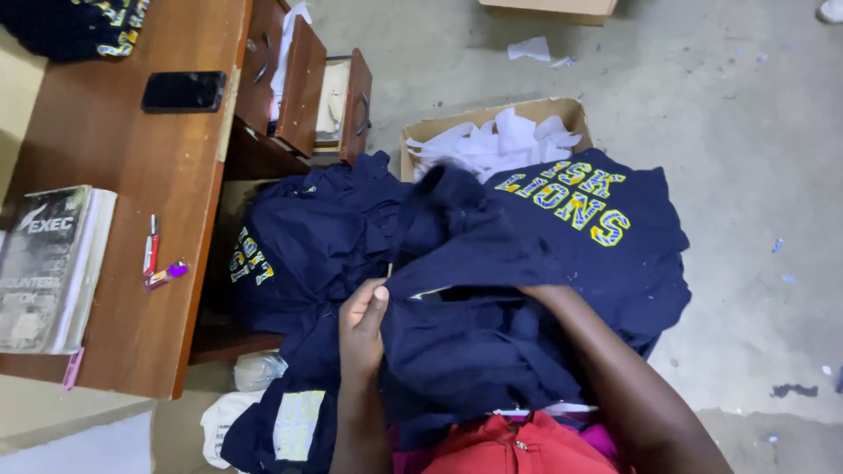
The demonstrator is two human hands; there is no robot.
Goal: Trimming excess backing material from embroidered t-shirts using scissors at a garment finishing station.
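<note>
The left hand (pixel 363 318) pinches a fold of a navy blue shirt (pixel 474 333) lying on the person's lap, thumb pressed on the cloth. The right hand is buried under the same shirt, so its grip cannot be told. Behind lie more navy shirts with yellow lettering (pixel 580 211) and a cardboard box (pixel 492 118) beside a wooden desk (pixel 114 149)
</note>
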